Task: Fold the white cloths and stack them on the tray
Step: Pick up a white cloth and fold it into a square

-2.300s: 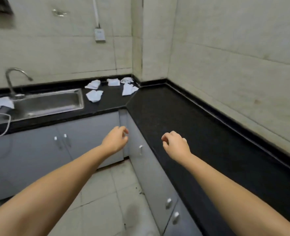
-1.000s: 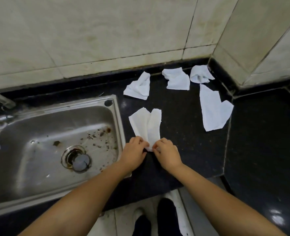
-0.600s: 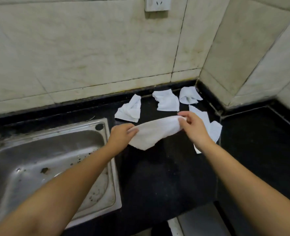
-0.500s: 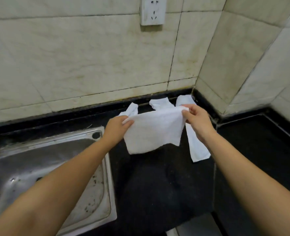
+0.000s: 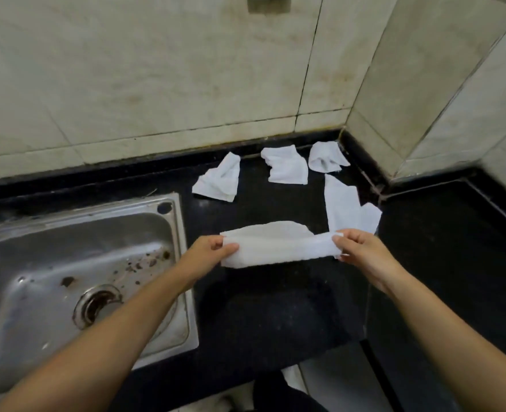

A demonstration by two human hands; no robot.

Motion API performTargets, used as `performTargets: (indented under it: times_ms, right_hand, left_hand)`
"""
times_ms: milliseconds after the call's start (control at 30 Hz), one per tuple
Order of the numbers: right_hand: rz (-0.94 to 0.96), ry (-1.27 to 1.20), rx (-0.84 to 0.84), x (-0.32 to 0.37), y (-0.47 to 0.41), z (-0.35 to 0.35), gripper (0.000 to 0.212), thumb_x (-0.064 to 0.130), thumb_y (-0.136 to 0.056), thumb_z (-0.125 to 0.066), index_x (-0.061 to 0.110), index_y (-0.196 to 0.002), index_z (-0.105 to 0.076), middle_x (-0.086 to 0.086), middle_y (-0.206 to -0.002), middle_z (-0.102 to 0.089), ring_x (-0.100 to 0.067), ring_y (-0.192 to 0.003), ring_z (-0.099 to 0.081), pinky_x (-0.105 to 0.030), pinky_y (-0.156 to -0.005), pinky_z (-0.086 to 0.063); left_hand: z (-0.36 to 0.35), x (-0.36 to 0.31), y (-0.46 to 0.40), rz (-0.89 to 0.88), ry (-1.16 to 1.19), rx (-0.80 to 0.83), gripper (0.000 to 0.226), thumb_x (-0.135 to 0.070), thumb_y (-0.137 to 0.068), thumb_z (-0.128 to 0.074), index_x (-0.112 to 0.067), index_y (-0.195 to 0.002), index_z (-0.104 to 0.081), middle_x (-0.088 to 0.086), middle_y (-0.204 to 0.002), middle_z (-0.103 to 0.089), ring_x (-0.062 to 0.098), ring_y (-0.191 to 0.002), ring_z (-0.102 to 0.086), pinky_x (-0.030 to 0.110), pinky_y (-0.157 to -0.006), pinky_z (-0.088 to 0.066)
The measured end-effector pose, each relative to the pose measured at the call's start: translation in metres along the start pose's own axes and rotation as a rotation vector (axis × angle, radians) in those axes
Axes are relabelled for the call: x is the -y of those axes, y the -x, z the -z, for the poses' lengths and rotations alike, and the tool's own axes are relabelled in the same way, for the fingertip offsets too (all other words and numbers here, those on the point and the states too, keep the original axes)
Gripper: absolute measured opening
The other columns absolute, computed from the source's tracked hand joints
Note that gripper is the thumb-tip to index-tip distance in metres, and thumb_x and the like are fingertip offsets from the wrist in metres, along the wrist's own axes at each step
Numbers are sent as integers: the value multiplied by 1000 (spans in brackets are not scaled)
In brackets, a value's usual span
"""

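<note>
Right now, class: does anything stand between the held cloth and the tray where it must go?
That cannot be judged: no tray shows in the head view. Left hand and right hand pinch the ends of the held cloth above the black counter, beside the sink.

**Kitchen corner: surfaces and fixtures**

Stained cream wall tiles point(image 5: 144, 72) are filling the upper frame, meeting at a corner upper right. A black countertop point(image 5: 442, 251) is running L-shaped beneath. A stainless sink point(image 5: 31, 281), speckled with debris round its drain point(image 5: 97, 304), is sitting lower left. A socket point(image 5: 269, 2) is showing at top centre.
</note>
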State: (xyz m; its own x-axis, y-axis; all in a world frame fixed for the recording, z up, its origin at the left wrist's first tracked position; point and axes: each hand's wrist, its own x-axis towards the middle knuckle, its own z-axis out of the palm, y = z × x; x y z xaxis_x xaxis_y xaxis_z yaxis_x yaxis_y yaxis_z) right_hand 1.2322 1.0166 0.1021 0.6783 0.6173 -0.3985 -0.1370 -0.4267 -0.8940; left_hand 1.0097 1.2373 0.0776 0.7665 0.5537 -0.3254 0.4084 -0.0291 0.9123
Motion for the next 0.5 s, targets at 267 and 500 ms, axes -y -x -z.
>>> performTargets:
  times_ms: [267, 500]
  right_hand:
    - [-158, 281, 132, -48, -3, -8, 11, 17, -91, -60, 9, -94, -68, -6, -88, -68, -14, -83, -61, -26, -79, -47]
    - [15, 675, -34, -34, -68, -45, 8, 20, -93, -53, 16, -92, -60, -3, -92, -63, -18, -84, -56, -26, -76, -41]
  left_hand:
    - [-31, 61, 13, 120, -413, -85, 28, -29, -90, -58, -10, -70, -57, 4, -68, -53, 16, -65, -51, 31, -63, -39]
    - [-29, 57, -32, 51, -715, -398, 20, -33, -93, -51, -17, -83, -58, 0, -86, -53, 18, -88, -51, 32, -78, -43]
